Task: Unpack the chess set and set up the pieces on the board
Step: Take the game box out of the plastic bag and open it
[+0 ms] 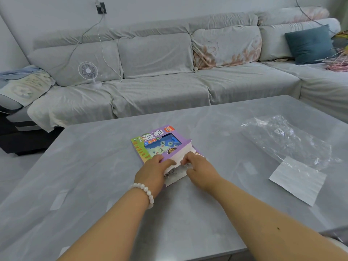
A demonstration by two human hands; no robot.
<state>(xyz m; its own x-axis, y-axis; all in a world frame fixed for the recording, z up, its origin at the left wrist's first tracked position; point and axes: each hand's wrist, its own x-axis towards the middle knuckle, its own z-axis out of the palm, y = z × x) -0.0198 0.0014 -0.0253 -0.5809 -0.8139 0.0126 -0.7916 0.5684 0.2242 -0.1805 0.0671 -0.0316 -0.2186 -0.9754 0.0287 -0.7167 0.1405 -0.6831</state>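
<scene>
A flat purple chess set box (154, 142) with a clear window showing round pieces lies on the grey table (94, 166) in the middle. Its near end flap (183, 154) is lifted, showing the white inside. My left hand (153, 171), with a white bead bracelet on the wrist, grips the flap's left part. My right hand (199, 171) pinches the flap's right part at the box's near opening. The contents inside the box are mostly hidden by my fingers.
A crumpled clear plastic bag (286, 140) and a white paper sheet (297, 180) lie on the table to the right. Behind the table stands a grey sofa (169, 81) with a small white fan (88, 72) and a blue cushion (308, 44).
</scene>
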